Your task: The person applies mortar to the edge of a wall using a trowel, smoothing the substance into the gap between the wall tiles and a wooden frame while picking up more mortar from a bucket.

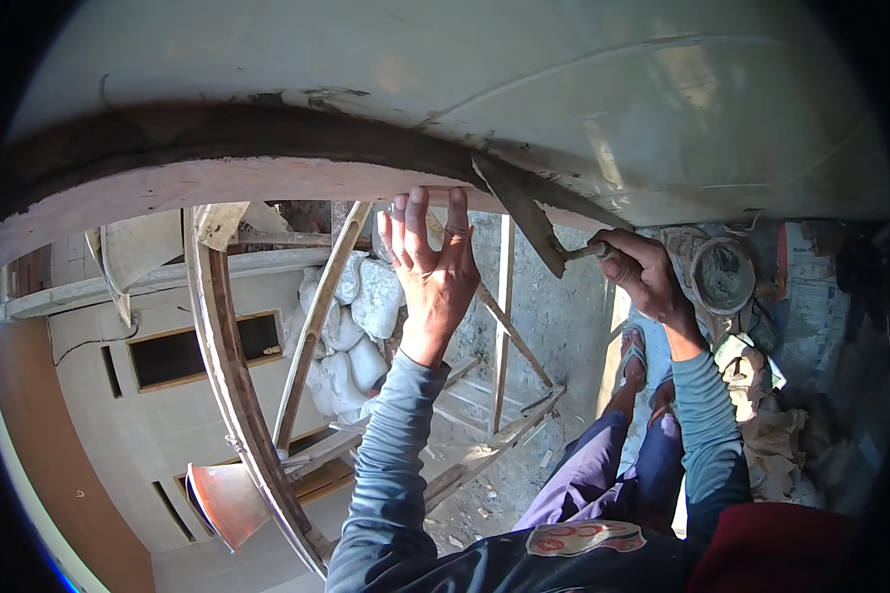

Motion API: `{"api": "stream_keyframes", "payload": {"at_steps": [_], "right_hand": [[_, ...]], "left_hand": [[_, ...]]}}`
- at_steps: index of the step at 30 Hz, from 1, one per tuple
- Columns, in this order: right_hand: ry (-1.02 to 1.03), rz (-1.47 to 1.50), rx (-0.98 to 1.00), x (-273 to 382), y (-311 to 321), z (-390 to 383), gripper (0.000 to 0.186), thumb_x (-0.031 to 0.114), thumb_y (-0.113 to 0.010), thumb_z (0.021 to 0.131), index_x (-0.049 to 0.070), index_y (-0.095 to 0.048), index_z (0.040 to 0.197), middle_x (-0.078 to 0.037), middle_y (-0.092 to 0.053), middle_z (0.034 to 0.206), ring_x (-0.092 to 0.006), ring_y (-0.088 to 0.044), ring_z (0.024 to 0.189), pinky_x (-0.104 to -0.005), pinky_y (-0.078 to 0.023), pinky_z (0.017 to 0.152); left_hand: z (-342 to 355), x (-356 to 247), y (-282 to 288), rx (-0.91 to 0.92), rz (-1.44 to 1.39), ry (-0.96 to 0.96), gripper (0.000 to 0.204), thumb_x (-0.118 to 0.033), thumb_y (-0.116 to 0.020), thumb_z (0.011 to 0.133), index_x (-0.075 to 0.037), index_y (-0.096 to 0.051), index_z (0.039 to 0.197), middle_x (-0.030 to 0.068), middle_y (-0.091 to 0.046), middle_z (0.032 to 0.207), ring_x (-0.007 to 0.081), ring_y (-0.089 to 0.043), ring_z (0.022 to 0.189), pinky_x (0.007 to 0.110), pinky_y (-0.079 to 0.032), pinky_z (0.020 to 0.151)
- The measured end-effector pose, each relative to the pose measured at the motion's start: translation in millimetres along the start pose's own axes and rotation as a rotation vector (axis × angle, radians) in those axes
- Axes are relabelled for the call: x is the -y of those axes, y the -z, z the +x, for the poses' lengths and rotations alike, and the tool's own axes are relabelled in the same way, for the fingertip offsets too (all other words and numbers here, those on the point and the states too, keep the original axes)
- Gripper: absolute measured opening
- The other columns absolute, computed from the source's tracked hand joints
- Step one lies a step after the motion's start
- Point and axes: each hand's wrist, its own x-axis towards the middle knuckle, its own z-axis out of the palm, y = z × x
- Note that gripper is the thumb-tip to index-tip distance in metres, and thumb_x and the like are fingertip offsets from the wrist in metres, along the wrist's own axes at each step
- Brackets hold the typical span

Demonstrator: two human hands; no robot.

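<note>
My left hand (pixel 433 272) is raised with its fingers stretched out, fingertips against the edge of a long pinkish board (pixel 237 180); it grips nothing. Closed around the handle of a trowel (pixel 526 215) is my right hand (pixel 648 277), to the right of the board. The trowel's flat, grey-smeared blade slants up and left, its tip at a dark grey band of mortar (pixel 366 148). That band runs along the board, beside a glossy pale greenish panel (pixel 524 69). Whether the blade presses into the mortar I cannot tell.
A wooden frame (pixel 229 385) with slanting braces stands at left and centre. White sacks (pixel 351 346) are piled behind it. A bucket (pixel 722 277) of grey paste stands at right, near crumpled paper (pixel 773 445). A reddish tub (pixel 229 502) is at lower left.
</note>
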Motion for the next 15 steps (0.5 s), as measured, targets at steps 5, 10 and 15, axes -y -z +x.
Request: {"api": "stream_keyframes", "payload": {"at_steps": [5,10,15], "right_hand": [[0.009,-0.095,0.06,7,-7,-19,0.039,0.029,-0.066,0.099,-0.003,-0.064,0.12,-0.004,-0.057,0.083,-0.0101,-0.05,0.071,-0.0273,-0.045,0.065],[-0.173,0.206,-0.061,-27,1,-90,0.039,0.02,-0.066,0.098,-0.01,-0.063,0.124,-0.005,-0.062,0.086,-0.011,-0.054,0.072,-0.0258,-0.048,0.065],[-0.401,-0.122,0.05,0,54,-78,0.044,0.029,-0.065,0.096,-0.007,-0.066,0.12,-0.003,-0.061,0.075,-0.0093,-0.053,0.065,-0.0276,-0.045,0.059]], "left_hand": [[5,0,10,0.049,-0.039,0.002,0.056,-0.007,-0.069,0.088,-0.017,-0.06,0.143,0.0181,-0.031,0.155,0.0374,-0.033,0.142,0.059,-0.029,0.118],[9,4,16,0.021,-0.047,-0.014,0.056,-0.006,-0.065,0.09,-0.02,-0.059,0.145,0.0141,-0.034,0.154,0.0345,-0.036,0.14,0.057,-0.029,0.118],[16,6,21,-0.025,-0.2,-0.001,0.062,-0.001,-0.069,0.085,-0.014,-0.057,0.144,0.0146,-0.043,0.149,0.0341,-0.045,0.134,0.053,-0.034,0.115]]}}
